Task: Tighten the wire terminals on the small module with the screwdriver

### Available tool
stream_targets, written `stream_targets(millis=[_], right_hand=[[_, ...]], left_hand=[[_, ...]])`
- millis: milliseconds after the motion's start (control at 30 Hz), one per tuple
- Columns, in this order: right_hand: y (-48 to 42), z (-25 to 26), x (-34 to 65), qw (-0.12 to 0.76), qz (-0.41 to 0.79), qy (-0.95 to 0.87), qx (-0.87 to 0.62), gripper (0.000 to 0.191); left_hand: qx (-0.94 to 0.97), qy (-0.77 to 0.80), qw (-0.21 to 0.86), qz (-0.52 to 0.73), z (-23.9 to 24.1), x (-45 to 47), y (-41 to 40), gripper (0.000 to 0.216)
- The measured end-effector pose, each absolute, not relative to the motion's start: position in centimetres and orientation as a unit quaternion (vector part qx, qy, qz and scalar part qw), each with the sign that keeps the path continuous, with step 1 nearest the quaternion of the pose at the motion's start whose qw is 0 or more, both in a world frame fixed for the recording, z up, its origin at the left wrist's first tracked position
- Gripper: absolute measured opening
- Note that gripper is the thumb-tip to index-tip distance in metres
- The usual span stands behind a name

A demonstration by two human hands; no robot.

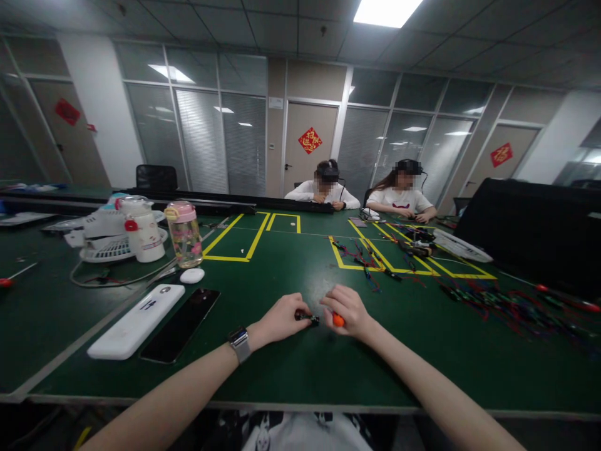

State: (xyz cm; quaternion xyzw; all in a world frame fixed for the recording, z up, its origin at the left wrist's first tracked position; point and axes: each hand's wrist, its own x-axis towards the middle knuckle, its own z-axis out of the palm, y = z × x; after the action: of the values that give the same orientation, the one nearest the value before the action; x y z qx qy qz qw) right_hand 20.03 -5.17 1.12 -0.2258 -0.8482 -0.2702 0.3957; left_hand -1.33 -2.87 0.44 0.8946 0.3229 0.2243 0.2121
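My left hand [280, 318], with a watch on its wrist, is closed in a pinch on a small black connector piece [307, 317] just above the green table [291, 369]. My right hand [346, 310] is closed around a tool with an orange handle [338, 320], probably a small screwdriver, whose tip points at the black piece. Both hands meet at the table's middle, close to the front edge.
A black phone [181, 324] and a white power bank [136, 321] lie to the left, with a pink bottle [184, 233], a white bottle [141, 228] and a fan behind them. Bundles of coloured wires [498, 304] sprawl at right. Two people sit at the far side.
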Motion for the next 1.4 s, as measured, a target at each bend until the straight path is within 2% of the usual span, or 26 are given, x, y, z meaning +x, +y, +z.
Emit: stream_targets(millis=[100, 167, 233, 333, 433, 533, 667, 1400], right_hand=[[-5.4, 2.1, 20.8, 0.466, -0.334, -0.795, -0.197, 0.017], [-5.6, 2.2, 21.1, 0.499, -0.315, -0.781, -0.204, 0.017], [-5.9, 1.9, 21.1, 0.566, -0.225, -0.75, -0.258, 0.019], [-5.9, 1.4, 20.6, 0.685, -0.007, -0.618, -0.386, 0.033], [-5.4, 1.2, 19.9, 0.736, 0.175, -0.471, -0.454, 0.038], [-5.0, 1.3, 19.8, 0.726, 0.248, -0.436, -0.47, 0.038], [-4.8, 1.4, 20.0, 0.709, 0.278, -0.433, -0.482, 0.039], [-4.3, 0.7, 19.9, 0.68, 0.285, -0.462, -0.492, 0.042]], left_hand=[[0.889, 0.326, 0.225, 0.229, 0.4, -1.3, -2.8, 0.01], [0.887, 0.329, 0.232, 0.227, 0.3, -1.3, -2.8, 0.012], [0.884, 0.329, 0.239, 0.23, 0.3, -1.4, -2.7, 0.013], [0.88, 0.325, 0.254, 0.236, 0.0, -1.5, -2.6, 0.014], [0.878, 0.321, 0.266, 0.236, -0.2, -1.5, -2.4, 0.015], [0.88, 0.323, 0.261, 0.23, -0.3, -1.5, -2.3, 0.015], [0.882, 0.322, 0.26, 0.227, -0.3, -1.5, -2.4, 0.016], [0.885, 0.311, 0.254, 0.234, -0.2, -1.5, -2.4, 0.016]])
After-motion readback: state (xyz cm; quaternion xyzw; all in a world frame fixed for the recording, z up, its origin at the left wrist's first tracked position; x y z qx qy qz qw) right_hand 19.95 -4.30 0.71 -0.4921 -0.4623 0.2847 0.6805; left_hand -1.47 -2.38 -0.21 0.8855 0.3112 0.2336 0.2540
